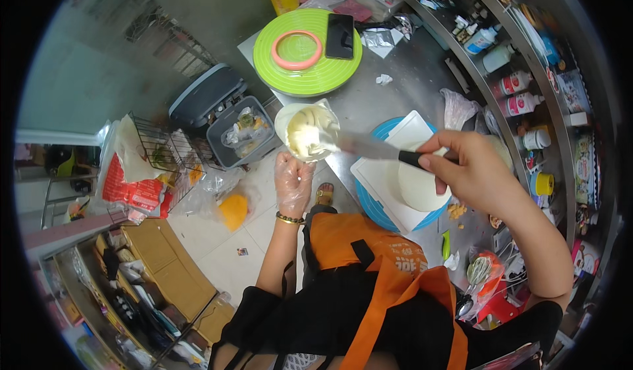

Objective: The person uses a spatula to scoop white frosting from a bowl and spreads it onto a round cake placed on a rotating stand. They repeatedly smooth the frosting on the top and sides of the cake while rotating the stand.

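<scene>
My left hand [295, 182], in a clear plastic glove, grips a white tub [283, 118] by its near side. Thick pale cream [306, 133] coats the inside of the tub. The black handle of a palette knife [363, 146] is held in my bare right hand [465, 167], and the far end of its blade is at the cream, partly blurred. Below my right hand, a round white cake [420, 189] rests on a white board [381, 194], which lies over a blue turntable [363, 199]. My hand and the knife hide part of the cake.
A green turntable [306, 83] with a pink ring [296, 66] and a phone [339, 36] stands at the table's far end. Left of the table is an open grey bin [225, 147]. Shelves with bottles [517, 83] line the right. A whisk [479, 271] lies near my right elbow.
</scene>
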The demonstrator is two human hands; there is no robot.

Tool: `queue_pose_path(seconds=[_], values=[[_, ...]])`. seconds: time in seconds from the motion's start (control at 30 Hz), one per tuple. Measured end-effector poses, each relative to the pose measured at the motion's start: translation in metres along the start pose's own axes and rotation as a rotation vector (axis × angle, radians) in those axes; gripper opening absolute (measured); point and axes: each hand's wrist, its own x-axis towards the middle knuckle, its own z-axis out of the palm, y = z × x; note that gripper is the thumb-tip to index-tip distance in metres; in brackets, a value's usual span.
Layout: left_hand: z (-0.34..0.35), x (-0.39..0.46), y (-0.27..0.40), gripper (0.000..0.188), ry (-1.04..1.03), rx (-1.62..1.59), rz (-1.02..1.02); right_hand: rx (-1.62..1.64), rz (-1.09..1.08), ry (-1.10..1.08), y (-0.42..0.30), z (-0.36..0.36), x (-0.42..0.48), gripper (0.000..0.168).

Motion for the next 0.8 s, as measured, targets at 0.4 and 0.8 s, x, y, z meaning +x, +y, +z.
queue_pose_path(seconds=[0.4,0.8], values=[[0.008,0.011,0.031,0.010,-0.097,-0.342,-0.054,-1.105,-0.779,0.448,-0.018,0.030,-0.025,0.025],[0.014,0.024,0.042,0.026,-0.075,-0.146,0.120,-1.163,-0.662,0.603,-0.036,0.013,-0.070,0.037]])
